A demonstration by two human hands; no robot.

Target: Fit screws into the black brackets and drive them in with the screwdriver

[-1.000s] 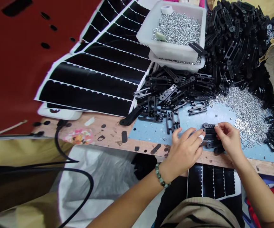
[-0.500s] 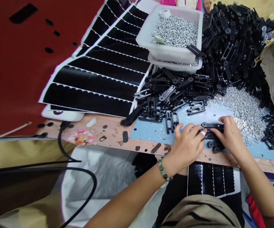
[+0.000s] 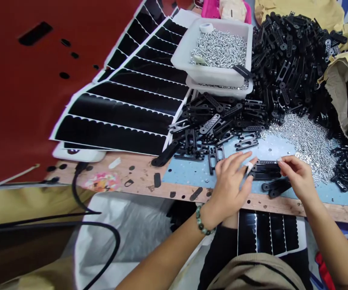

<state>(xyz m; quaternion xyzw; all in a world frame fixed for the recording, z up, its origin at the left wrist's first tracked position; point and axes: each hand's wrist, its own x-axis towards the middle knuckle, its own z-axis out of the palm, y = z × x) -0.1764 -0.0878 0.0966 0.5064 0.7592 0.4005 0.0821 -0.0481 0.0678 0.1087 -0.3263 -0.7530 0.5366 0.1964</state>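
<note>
Several black plastic link bars (image 3: 266,173) lie side by side on the blue mat, between my two hands. My left hand (image 3: 230,183), with a white band round one finger and a bead bracelet (image 3: 202,221) at the wrist, reaches to their left end with its fingers stretched and apart. At their right end, my right hand (image 3: 297,175) has thumb and forefinger closed together; whatever is in that pinch is too small to make out. Two more black bars (image 3: 276,187) lie just below, near the table edge.
Loose silver screws (image 3: 313,141) are heaped beyond my right hand. A white tub (image 3: 210,72) of screws stands at the back. Black parts (image 3: 285,60) form a large pile behind. Sheets of black adhesive pieces (image 3: 119,104) cover the left side, beside a cable (image 3: 75,185).
My left hand has shifted slightly left and its fingers have spread. My right hand has drawn back to the right end of the bars. The whole view has dropped a little.
</note>
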